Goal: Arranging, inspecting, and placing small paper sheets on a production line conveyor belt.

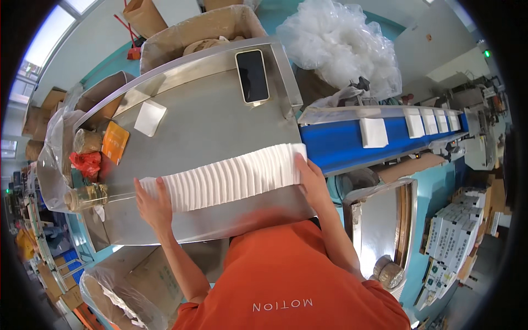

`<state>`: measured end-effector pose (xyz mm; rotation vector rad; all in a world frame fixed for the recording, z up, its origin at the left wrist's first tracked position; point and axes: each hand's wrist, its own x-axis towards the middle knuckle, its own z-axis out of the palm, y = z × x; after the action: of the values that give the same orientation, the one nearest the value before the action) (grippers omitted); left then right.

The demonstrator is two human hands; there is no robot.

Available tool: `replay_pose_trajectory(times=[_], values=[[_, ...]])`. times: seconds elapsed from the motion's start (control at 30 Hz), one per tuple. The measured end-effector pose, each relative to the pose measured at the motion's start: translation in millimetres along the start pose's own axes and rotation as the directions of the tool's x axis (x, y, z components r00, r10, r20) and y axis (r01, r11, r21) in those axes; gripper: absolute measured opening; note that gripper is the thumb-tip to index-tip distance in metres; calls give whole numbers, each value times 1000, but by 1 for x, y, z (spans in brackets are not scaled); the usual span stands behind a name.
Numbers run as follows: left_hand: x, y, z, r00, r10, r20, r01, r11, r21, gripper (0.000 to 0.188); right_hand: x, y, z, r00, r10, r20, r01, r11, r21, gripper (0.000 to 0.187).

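A long row of white folded napkins stands on edge on the steel table, slightly fanned and rising toward the right. My left hand holds its left end, thumb and fingers bent around the outermost napkins. At the opposite end my right hand grips the row, with the thumb side near the top edge and some fingers hidden behind the napkins. One loose white napkin lies flat farther back on the table.
A phone lies at the table's back right. A blue conveyor belt carrying several napkin stacks meets the right edge. Clear tape, an orange packet and a red plastic bag sit at the left.
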<state>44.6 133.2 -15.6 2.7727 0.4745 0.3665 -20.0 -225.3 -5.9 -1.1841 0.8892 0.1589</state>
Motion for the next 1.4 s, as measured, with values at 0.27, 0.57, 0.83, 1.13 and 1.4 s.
replay_pose_trajectory(times=[0.27,0.57,0.83,1.13,1.4], values=[[-2,7,5,994,104,-17,-105,994,-36,73,22,19,-42,989,-141,-55,150,958,243,26],[-5,15,3,999,34,-11,-34,999,-39,74,9,28,-31,970,65,236,-98,986,132,33],[-9,19,8,997,71,-1,-71,997,6,73,8,17,-12,938,-339,74,344,881,-325,50],[-12,28,3,1000,26,3,-26,1000,-8,74,11,31,-50,971,35,236,-51,997,63,30],[-17,28,8,999,39,11,-38,999,-8,75,0,15,5,907,-391,155,417,790,-449,47]])
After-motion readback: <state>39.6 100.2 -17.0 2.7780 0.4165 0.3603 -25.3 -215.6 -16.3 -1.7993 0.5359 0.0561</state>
